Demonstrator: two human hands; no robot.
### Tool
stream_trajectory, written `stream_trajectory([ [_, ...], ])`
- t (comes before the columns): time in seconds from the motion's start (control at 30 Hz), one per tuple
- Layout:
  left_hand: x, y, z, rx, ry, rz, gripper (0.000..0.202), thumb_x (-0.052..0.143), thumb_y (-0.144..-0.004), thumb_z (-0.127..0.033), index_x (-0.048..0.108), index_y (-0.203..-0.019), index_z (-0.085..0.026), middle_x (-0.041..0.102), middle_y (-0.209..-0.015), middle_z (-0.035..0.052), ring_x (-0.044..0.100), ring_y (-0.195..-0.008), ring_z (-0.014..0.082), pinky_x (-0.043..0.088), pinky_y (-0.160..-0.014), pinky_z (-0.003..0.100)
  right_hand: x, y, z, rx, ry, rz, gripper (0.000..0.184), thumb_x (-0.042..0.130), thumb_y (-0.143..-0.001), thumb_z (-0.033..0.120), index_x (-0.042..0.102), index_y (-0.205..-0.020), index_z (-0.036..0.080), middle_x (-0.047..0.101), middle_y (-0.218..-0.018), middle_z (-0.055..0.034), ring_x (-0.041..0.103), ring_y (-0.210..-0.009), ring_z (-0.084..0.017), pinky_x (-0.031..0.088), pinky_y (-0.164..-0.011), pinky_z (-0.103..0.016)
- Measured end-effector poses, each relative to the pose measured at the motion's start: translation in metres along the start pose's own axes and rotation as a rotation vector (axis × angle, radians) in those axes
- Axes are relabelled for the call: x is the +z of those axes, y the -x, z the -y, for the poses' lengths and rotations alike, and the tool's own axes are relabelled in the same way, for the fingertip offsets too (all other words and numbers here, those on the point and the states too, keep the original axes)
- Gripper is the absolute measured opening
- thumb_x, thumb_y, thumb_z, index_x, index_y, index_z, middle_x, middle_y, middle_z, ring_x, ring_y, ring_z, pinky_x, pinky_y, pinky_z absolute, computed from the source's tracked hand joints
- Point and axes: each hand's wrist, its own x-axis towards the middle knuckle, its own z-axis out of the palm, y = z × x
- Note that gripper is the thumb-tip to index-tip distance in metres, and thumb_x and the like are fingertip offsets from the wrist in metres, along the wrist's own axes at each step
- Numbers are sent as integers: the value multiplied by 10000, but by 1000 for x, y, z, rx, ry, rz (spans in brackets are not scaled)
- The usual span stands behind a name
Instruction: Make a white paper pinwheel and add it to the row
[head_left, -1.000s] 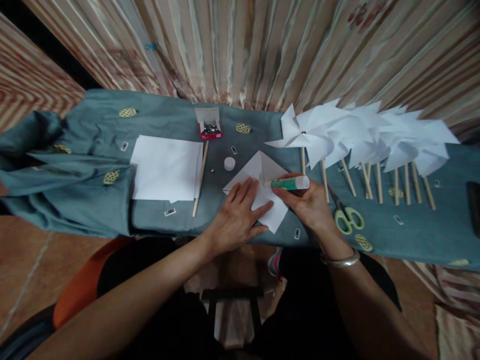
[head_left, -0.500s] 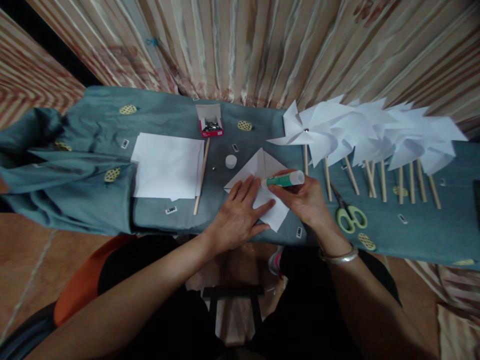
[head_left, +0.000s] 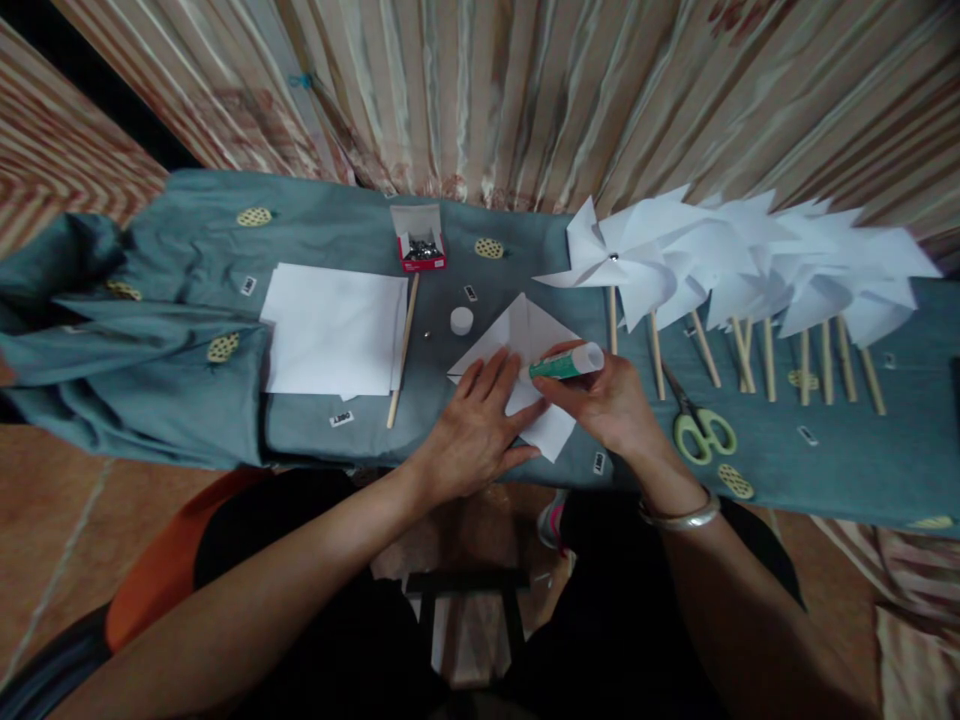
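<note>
A white paper square (head_left: 549, 434) with cut slits lies turned cornerwise on the cloth in front of me. My left hand (head_left: 484, 425) rests flat on its left part, fingers stretched out and thumb apart. In my right hand (head_left: 611, 400) is a green and white glue stick (head_left: 566, 363), tilted, its tip at or close to the middle of the paper. Whether the tip touches cannot be made out. The white glue cap (head_left: 461, 320) stands on the cloth just beyond my left fingers.
Left of the paper lie a wooden stick (head_left: 403, 350) and a stack of white sheets (head_left: 334, 330). Behind stands an open red box of metal pins (head_left: 424, 252). To the right are green-handled scissors (head_left: 703, 434) and several overlapping paper pinwheels (head_left: 660, 250) on sticks. A curtain (head_left: 480, 110) hangs behind the table.
The glue stick in my right hand has shifted very slightly left and its top end has tilted a little. My left hand stays in place on the paper.
</note>
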Motion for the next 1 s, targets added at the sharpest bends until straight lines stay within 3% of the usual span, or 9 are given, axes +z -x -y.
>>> stream_trajectory([
  [0.43, 2, 1, 2, 3, 16, -8, 630, 543, -922, -606, 526, -1453, -267, 308, -1649, 182, 261, -1530, 408, 311, -1171, 637, -7, 4, -8, 30, -19, 3, 259, 763, -694, 366, 700, -871, 187, 774, -802, -49, 731, -723, -227, 591, -707, -358],
  [1.0, -1, 0, 0, -6, 24, 6, 608, 555, -926, -581, 539, -1448, -270, 322, -1636, 201, 277, -1518, 431, 323, -1159, 643, -11, 4, 1, 36, 221, -93, 206, 724, -714, 391, 702, -784, 198, 762, -720, -62, 737, -721, -271, 578, -678, -366],
])
